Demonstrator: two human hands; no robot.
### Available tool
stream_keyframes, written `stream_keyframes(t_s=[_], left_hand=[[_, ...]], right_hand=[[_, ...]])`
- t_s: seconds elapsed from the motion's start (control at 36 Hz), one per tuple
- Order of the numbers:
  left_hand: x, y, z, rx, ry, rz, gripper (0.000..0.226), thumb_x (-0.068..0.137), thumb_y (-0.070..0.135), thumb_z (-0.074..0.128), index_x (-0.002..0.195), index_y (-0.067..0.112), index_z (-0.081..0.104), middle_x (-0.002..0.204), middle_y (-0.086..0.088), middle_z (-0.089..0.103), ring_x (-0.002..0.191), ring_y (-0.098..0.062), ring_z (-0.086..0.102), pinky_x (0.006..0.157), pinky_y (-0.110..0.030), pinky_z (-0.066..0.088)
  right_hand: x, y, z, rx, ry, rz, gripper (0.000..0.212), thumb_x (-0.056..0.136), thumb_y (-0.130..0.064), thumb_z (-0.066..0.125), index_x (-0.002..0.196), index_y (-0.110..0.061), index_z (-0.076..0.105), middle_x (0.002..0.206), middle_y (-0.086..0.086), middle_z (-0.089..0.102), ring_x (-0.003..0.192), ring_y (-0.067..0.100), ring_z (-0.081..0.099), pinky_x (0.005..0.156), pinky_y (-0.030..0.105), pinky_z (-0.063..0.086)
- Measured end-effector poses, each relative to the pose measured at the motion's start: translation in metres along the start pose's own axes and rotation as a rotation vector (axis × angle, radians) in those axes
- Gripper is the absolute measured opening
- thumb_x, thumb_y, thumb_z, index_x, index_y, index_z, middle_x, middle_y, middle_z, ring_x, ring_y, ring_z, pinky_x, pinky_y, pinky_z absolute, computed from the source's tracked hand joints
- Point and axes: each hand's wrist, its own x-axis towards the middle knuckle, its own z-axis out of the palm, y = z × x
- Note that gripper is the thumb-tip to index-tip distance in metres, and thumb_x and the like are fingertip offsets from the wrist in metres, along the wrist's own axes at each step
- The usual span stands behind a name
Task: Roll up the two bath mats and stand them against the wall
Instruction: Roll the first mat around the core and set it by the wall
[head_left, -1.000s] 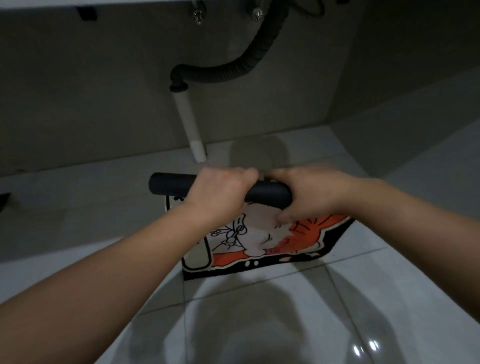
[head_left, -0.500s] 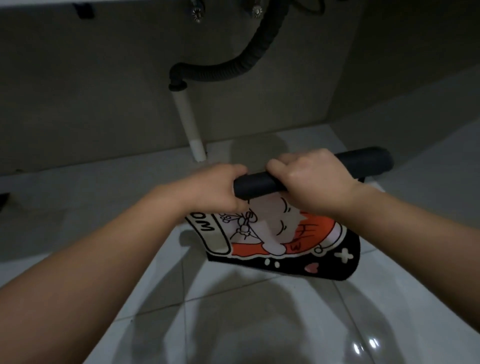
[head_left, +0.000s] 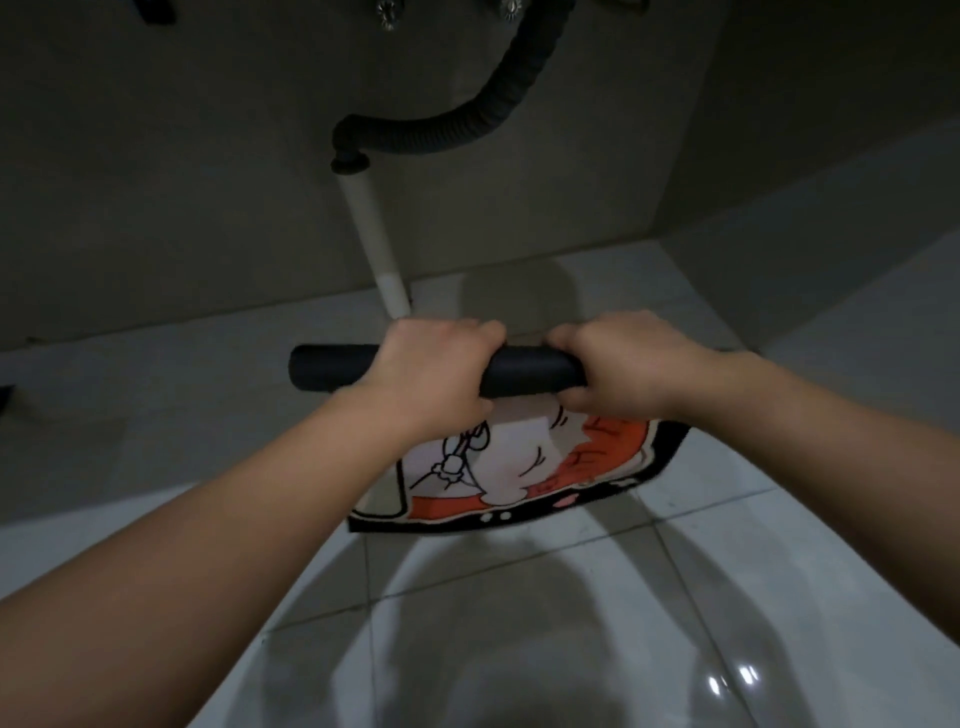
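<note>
A bath mat (head_left: 519, 467) with a black border and an orange and white cartoon print hangs from a dark rolled part (head_left: 530, 371) that lies level above the floor. My left hand (head_left: 431, 374) grips the roll left of its middle, and the roll's left end sticks out past it. My right hand (head_left: 623, 364) grips the roll's right end, which is hidden under the fingers. The loose lower edge of the mat reaches the tiles. Only one mat is in view.
A grey wall (head_left: 208, 208) stands straight ahead, with a white drain pipe (head_left: 374, 239) running down to the floor and a black corrugated hose (head_left: 467, 130) above it. A second wall (head_left: 831, 156) meets it at the right corner. Glossy white floor tiles (head_left: 571, 623) lie below.
The roll swung right and tilted half a second ago, then came back left and level. The hanging flap is shorter than a second ago, and both hands stay on the roll.
</note>
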Motion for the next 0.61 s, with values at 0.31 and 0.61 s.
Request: stream_keyframes(t_s=[0.31,0.61], left_hand=[[0.007,-0.011,0.002,-0.446,-0.267,-0.166,0.029,0.068,0.031,0.072,0.092,0.026,0.057,0.08,0.003,0.062,0.078,-0.021,0.062,0.063,-0.03,0.047],[-0.009,-0.004,0.019,0.052,0.242,0.018,0.029,0.063,0.022,0.074,0.089,0.02,0.063,0.076,-0.001,0.066,0.068,-0.026,0.064,0.054,-0.027,0.034]], right_hand=[[-0.001,0.005,0.018,-0.329,0.447,-0.24,0.027,0.072,-0.026,0.066,0.096,-0.014,0.061,0.077,0.006,0.063,0.062,0.029,0.06,0.049,0.029,0.033],[0.01,0.005,0.008,0.379,-0.216,0.068,0.039,0.069,-0.029,0.075,0.103,-0.031,0.056,0.09,-0.004,0.065,0.082,0.018,0.064,0.071,0.035,0.053]])
